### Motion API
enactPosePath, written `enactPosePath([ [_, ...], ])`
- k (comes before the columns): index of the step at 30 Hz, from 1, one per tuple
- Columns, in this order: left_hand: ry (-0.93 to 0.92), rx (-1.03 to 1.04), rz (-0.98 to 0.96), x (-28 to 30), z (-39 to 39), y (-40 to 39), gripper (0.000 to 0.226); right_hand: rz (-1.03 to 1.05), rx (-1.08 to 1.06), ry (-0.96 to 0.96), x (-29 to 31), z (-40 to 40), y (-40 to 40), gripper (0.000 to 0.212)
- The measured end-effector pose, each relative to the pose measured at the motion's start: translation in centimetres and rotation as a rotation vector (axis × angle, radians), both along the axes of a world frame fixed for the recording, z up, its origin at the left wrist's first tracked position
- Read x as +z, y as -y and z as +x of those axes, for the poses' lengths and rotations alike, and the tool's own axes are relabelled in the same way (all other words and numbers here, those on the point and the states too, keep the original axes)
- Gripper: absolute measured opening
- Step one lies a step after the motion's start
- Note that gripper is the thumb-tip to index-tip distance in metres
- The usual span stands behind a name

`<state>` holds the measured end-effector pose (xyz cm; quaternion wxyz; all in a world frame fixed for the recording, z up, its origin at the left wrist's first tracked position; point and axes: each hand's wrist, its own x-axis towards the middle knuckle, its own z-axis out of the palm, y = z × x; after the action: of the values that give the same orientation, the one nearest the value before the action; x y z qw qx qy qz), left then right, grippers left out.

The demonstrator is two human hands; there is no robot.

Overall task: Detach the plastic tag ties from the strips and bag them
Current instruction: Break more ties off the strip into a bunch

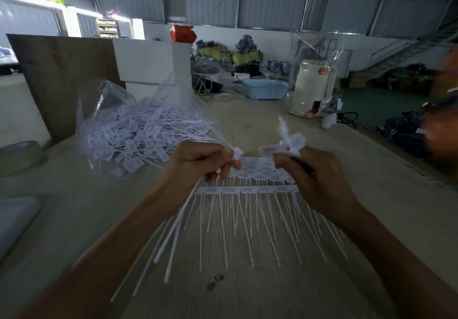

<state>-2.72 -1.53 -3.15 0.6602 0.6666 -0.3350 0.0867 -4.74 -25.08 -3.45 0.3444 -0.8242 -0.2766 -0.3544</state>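
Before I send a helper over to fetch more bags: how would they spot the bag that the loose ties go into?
Start at the wooden table and look past the left hand toward the brown board. There lies a clear plastic bag, mouth open toward the hands, heaped with loose white tag ties. The other clear bag stands upright over a cream kettle.
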Motion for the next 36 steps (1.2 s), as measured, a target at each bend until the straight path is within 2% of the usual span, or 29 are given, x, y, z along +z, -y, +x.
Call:
enactPosePath([
  [4, 0.079, 0.088, 0.075, 0.4, -0.4, -0.3, 0.023, 0.206, 0.020, -0.152, 0.4, 0.2, 0.4, 0.030],
  [9, 0.090, 0.139, 0.065, 0.8, -0.9, 0.1, 0.032, 0.331, 0.132, -0.286, 0.5, 0.1, -0.2, 0.040],
  [12, 0.072, 0.176, 0.056, 0.9, -0.9, -0.1, 0.020, 0.407, 0.171, -0.354, 0.4, 0.0, -0.3, 0.044],
  [13, 0.069, 0.188, 0.044, 0.9, -0.8, -0.2, 0.022, 0.432, 0.166, -0.381, 0.3, 0.1, -0.3, 0.045],
  [17, 0.054, 0.215, -0.017, 0.8, -0.2, -0.2, 0.037, 0.510, 0.179, -0.473, -0.3, 0.9, -0.1, 0.029],
  [21, 0.023, 0.230, -0.079, 0.7, 0.2, -0.5, 0.046, 0.632, 0.368, -0.548, -0.6, 1.0, -0.2, 0.026],
  [24, 0.011, 0.230, -0.089, 0.6, 0.3, -0.5, 0.045, 0.642, 0.434, -0.565, -0.6, 0.8, -0.4, 0.026],
  [29, 0.033, 0.242, -0.101, 0.8, 0.1, -0.4, 0.045, 0.571, 0.352, -0.562, -1.2, 1.0, -0.6, 0.029],
  [36, 0.027, 0.230, -0.084, 0.6, -0.1, -0.3, 0.044, 0.666, 0.374, -0.527, -1.1, 0.8, -0.7, 0.014],
])
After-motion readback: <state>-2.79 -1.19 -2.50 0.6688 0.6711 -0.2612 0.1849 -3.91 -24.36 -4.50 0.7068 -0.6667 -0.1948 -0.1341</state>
